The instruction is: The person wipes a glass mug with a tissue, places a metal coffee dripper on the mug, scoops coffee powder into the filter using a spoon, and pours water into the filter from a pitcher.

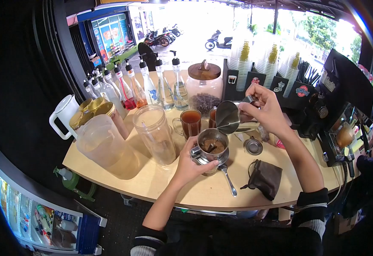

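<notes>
Left hand (185, 169) is holding the metal filter cup (212, 148) from its near left side; grip is closing round the lower part, fingers lying by the cup's small handle, thumb reaching along the near edge of the flared base. Cup is standing roughly upright, mouth up, brown grounds showing inside with a dark piece sticking up; a glass is partly showing beneath it, mostly hidden. Right hand (266, 107) is gripping the metal pitcher (227, 117) by its handle, grip narrow, fingers curling round it. Pitcher is hanging to the left of that grip, tipped, its lip sitting just over the cup's far right rim; whether the two are touching, cannot tell, nor whether liquid is running. Spoon (228, 181) is lying on the worktop (199, 192) just beside the cup, on its near right. Dark pouch (266, 179) is resting farther right, a small metal lid (253, 146) beyond it. Glass mug (191, 123) of reddish-brown drink is standing behind the cup, a second mug partly hiding behind the pitcher. Tall clear container (154, 136) is standing left of the left hand, apart from it.
</notes>
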